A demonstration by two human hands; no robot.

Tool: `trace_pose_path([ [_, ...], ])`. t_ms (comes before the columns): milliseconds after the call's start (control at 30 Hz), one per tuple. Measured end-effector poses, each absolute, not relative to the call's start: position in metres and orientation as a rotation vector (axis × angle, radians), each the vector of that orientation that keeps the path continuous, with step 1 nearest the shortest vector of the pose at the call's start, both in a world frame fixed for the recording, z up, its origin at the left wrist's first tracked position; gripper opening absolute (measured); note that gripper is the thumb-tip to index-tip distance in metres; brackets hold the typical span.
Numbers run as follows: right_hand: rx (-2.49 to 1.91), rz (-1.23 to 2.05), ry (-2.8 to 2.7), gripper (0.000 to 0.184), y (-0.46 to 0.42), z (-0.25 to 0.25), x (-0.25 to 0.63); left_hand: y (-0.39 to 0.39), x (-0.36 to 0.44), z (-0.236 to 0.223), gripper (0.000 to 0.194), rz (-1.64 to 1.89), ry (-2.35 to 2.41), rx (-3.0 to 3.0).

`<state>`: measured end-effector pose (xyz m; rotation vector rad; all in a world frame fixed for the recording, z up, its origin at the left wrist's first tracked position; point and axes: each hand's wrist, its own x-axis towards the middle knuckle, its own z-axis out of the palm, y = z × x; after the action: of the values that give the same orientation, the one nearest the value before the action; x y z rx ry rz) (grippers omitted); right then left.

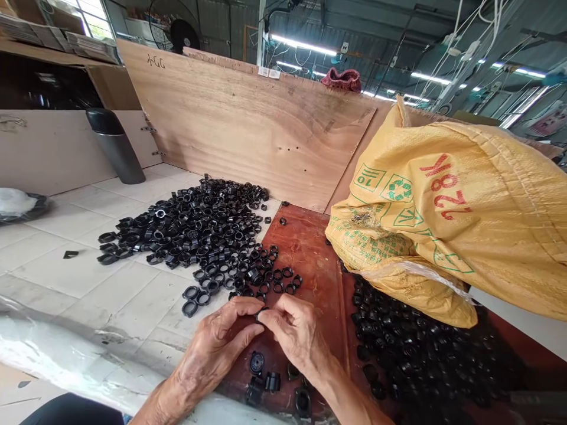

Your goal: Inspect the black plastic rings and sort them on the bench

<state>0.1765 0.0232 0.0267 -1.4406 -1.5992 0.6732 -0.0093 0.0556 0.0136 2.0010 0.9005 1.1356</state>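
Note:
My left hand (217, 345) and my right hand (296, 333) meet at the near middle of the bench, fingertips pinched together on one small black plastic ring (261, 313). Both hands are closed on it. Just below them a few loose black parts (266, 375) lie on the red-brown board (310, 254). A large heap of black rings (199, 230) spreads over the tiled surface beyond my hands. Another heap of black rings (407, 348) lies to the right, spilling from under a yellow woven sack (465, 218).
A plywood panel (248, 118) stands upright behind the heap. A dark cylindrical bin (116, 146) leans at the back left. A clear plastic sheet (66, 348) covers the near left edge. A dark red cloth (342, 79) sits on top of the panel.

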Motion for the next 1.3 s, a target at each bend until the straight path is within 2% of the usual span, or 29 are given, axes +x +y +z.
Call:
trace_pose_path([
  [100,-1.36,0.796,-1.473,0.028,0.023,0.027,0.175,0.057,-0.009,0.011,0.015,1.127,0.918,1.975],
  [233,-1.336,0.799,-1.46,0.019,0.02,0.026,0.175,0.059,-0.01,0.005,0.016,1.141,0.938,1.952],
  [367,-1.291,0.843,-1.463,0.023,0.019,0.025,0.177,0.06,-0.011,0.001,0.018,1.157,0.95,1.967],
  [500,-1.293,0.994,-1.412,0.016,0.02,0.026,0.178,0.06,-0.013,-0.002,0.02,1.173,0.961,2.001],
  [667,-1.353,1.083,-1.397,0.021,0.02,0.03,0.178,0.061,-0.015,-0.005,0.022,1.214,0.865,2.041],
  [833,-1.305,0.941,-1.436,0.021,0.019,0.03,0.175,0.061,-0.012,-0.002,0.018,1.237,0.842,2.02],
  [1000,-1.331,0.859,-1.493,0.031,0.019,0.02,0.174,0.06,-0.01,0.001,0.016,1.244,0.851,1.991],
  [1200,-1.481,0.359,-1.757,0.053,0.017,0.022,0.176,0.058,-0.01,0.007,0.015,1.164,0.91,1.95],
  [1300,-1.471,0.387,-1.736,0.043,0.016,0.027,0.175,0.057,-0.01,0.009,0.017,1.148,0.877,1.966],
])
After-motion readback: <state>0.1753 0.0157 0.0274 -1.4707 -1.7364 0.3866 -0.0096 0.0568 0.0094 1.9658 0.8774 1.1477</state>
